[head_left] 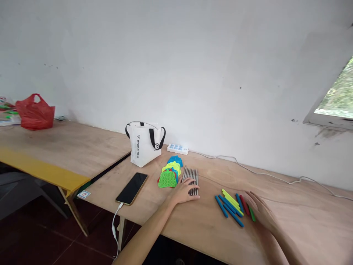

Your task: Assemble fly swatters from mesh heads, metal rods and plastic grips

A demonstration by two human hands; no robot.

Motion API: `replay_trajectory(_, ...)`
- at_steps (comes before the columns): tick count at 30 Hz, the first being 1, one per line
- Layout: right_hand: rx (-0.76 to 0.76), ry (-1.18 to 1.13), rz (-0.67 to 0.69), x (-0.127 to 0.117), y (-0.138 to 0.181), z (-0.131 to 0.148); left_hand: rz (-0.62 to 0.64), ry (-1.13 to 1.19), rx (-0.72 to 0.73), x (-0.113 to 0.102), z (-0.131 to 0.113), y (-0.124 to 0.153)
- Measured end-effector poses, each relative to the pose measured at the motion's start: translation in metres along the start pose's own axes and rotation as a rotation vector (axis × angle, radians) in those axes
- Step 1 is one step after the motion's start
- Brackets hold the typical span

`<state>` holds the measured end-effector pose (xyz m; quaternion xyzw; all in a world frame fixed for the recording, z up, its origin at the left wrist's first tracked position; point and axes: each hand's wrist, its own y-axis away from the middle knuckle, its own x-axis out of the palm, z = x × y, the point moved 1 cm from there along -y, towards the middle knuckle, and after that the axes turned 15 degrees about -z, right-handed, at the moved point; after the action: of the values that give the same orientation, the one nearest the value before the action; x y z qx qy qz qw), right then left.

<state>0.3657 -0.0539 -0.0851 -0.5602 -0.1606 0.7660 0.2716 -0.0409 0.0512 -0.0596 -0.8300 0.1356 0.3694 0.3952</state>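
metal rods (191, 176) lie in a tight flat row mid-table (303, 217), roughly halfway between near edge and wall edge, long axes running near-to-far. left hand (185, 191) lies palm down on the near ends of the row, fingers loosely spread, gripping nothing. mesh swatter heads (168, 176) are stacked just left of the rods, touching or nearly so; can't tell which.

coloured sticks (230, 206) (blue, yellow-green, red, green) are fanned out to the right of the rods, closer to the near edge, axes slanting far-left to near-right. right hand (261, 211) lies flat and open, fingertips against the red and green ones on the fan's right side, nothing held.

so left hand covers the rods, right hand the sticks, with a bare gap between the groups.

phone (131, 188) lies near the left corner with a cable plugged in; tote bag (145, 145) and power strip (178, 148) sit by the wall edge.
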Motion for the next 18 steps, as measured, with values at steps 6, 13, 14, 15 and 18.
replay_trajectory(6, -0.027, -0.070, 0.201, -0.002, 0.016, 0.005, 0.005, -0.002, -0.013, -0.003, -0.002, -0.001)
replay_trajectory(13, -0.236, -0.118, 0.400, -0.016, 0.014, 0.057, 0.011, -0.007, -0.009, -0.003, -0.001, 0.000)
replay_trajectory(14, -0.276, -0.130, 0.410, -0.017, 0.015, 0.062, 0.010, -0.010, -0.011, -0.003, -0.001, 0.000)
replay_trajectory(15, -0.316, -0.140, 0.414, -0.018, 0.016, 0.067, 0.009, -0.011, -0.011, -0.003, -0.001, 0.000)
replay_trajectory(18, -0.422, -0.142, 0.409, -0.017, 0.019, 0.081, 0.005, -0.011, -0.005, -0.002, -0.001, 0.000)
